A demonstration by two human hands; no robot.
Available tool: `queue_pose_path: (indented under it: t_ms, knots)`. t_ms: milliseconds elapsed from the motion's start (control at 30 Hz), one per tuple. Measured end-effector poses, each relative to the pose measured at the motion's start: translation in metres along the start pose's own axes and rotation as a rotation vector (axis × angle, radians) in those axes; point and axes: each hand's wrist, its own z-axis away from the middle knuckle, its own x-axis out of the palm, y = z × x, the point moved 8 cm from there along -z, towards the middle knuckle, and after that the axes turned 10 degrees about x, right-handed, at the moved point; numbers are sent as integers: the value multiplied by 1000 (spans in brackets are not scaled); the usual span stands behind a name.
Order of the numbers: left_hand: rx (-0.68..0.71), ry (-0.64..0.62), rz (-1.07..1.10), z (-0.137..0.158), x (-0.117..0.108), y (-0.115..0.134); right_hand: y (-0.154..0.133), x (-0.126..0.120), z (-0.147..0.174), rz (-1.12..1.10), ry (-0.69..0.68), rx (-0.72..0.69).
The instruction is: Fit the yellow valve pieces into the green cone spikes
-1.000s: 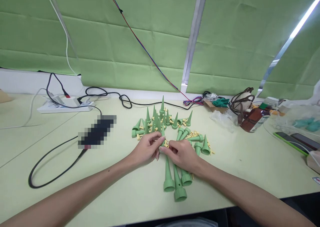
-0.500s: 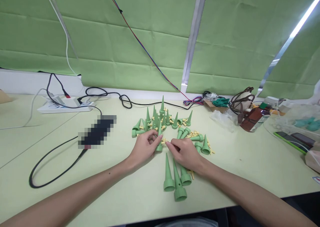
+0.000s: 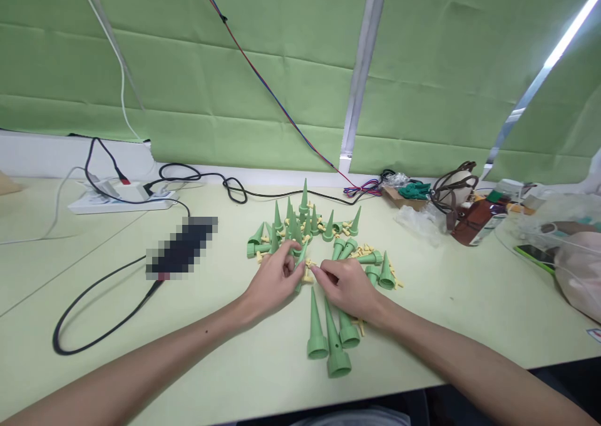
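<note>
Tilted further to the right than half a second ago is the held green cone (image 3: 303,250), and a pale, blurred shape (image 3: 580,269) at the far right edge now covers more of the phone (image 3: 534,258); what it is cannot be told. Picture a clock face centred on the two hands. Nearest the viewer, between 5 and 6 o'clock, three green cones (image 3: 338,357) lie on the pale table (image 3: 211,363), their wide open ends facing the viewer. At the centre, the person's left hand (image 3: 276,279) grasps the held green cone between thumb and fingers. Just beside it, the right hand (image 3: 350,285), fingers curled, pinches a small yellow fitting (image 3: 307,277) against the cone's side. Just beyond, from 11 to 12 o'clock, a cluster of cones (image 3: 293,225) stands mostly tip up, yellow pieces among them. At 2 to 3 o'clock, more cones lie near a scatter of yellow fittings (image 3: 365,249). Farther off, a brown bottle (image 3: 476,222) leans between 2 and 3 o'clock, and a white power strip (image 3: 122,202) sits between 9 and 10.
</note>
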Motion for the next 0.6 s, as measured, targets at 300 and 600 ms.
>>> queue_pose_path:
  t_ms: [300,600]
  knots:
    - [-12,-19,-67,-1,-3,1,-1,1,-1,6,-6,-18]
    - [-43,-3,-36,-4,-1,-11,-2,0,0,15,-23,-17]
